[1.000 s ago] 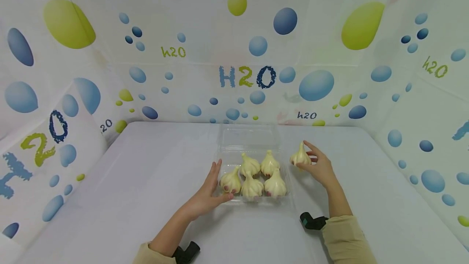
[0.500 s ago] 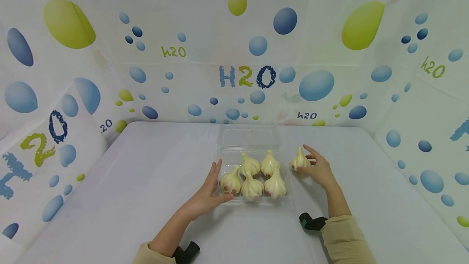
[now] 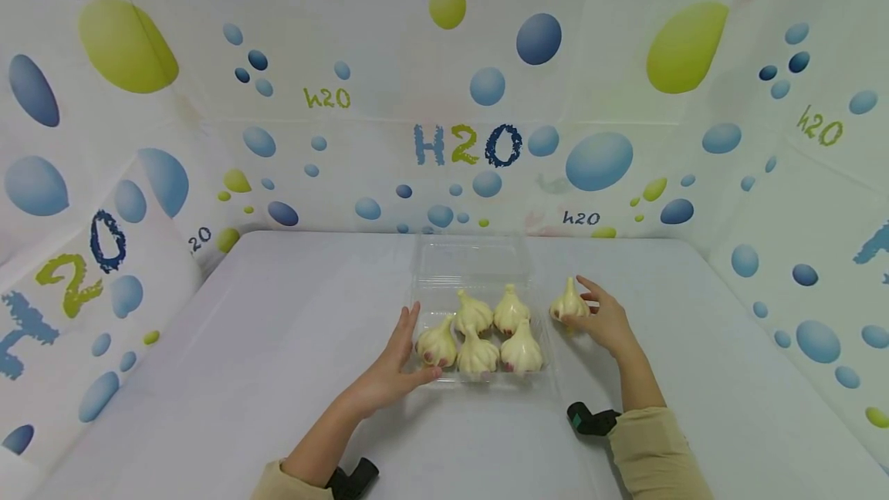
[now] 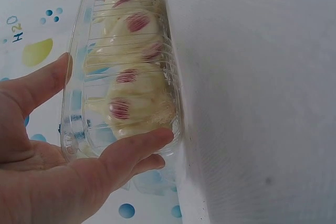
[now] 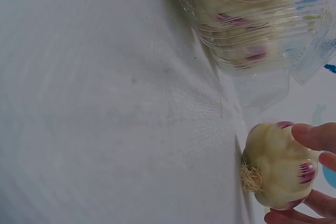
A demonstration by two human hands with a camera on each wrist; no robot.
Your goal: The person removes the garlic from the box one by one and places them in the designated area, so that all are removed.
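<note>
At the near left corner of a clear container, left hand with fingers spread wide and nearly straight, only touching the sides. Inside, five garlic bulbs: three in front, two behind. Off to the right, near the container but apart, another bulb, upright, pinched between thumb and curved fingers of the right hand. Farther across the bench, container's lid, folded back; behind, patterned cloth.

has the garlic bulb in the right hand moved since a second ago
Yes, slightly: in the head view, the garlic bulb sits farther below the table's far edge.
</note>
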